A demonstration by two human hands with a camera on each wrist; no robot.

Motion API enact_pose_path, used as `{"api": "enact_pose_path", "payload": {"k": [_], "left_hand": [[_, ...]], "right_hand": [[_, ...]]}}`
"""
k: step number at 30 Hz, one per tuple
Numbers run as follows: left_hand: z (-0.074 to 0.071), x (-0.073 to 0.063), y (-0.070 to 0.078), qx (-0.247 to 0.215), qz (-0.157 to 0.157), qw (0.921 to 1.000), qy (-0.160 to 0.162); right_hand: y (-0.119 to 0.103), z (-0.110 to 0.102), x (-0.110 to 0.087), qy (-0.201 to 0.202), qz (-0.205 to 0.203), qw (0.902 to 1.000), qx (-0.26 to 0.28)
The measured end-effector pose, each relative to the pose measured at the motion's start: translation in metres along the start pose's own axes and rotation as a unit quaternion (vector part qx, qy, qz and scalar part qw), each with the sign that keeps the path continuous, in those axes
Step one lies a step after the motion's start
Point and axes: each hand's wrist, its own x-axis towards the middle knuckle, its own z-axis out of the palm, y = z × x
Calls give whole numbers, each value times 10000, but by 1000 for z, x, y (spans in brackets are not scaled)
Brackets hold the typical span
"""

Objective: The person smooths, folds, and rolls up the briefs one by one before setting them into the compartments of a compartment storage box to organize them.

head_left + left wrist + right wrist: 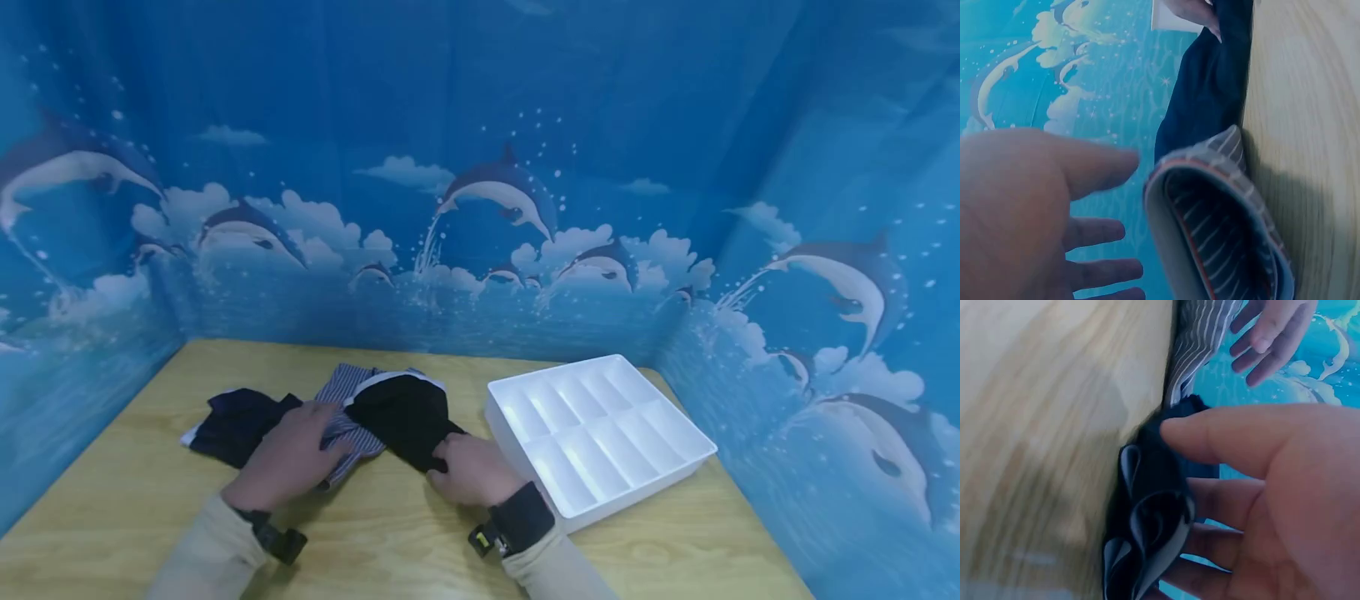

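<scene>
- Left hand (292,454): fingers extended, gripping nothing, just beside the striped cloth (347,381).
- Right hand (476,468): thumb and fingers pinch the black cloth (401,412) at its near edge.
- Black cloth: overlaps the striped cloth on the wooden table (375,550).
- From here, I see the white compartment tray (596,457) right of the cloths.
</scene>
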Motion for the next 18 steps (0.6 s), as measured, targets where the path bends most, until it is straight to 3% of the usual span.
{"api": "enact_pose_path", "payload": {"k": [5, 9, 13, 18], "left_hand": [[-4, 1, -9, 145, 54, 9988, 462], [-12, 3, -23, 318, -210, 9972, 649], [-23, 6, -40, 531, -424, 9957, 636], [-28, 5, -65, 698, -270, 9961, 473]], "right_hand": [[2, -3, 2, -94, 43, 9997, 223], [2, -5, 2, -149, 58, 9995, 290], [2, -7, 1, -151, 77, 9994, 313], [6, -8, 1, -199, 69, 9988, 445]]}}
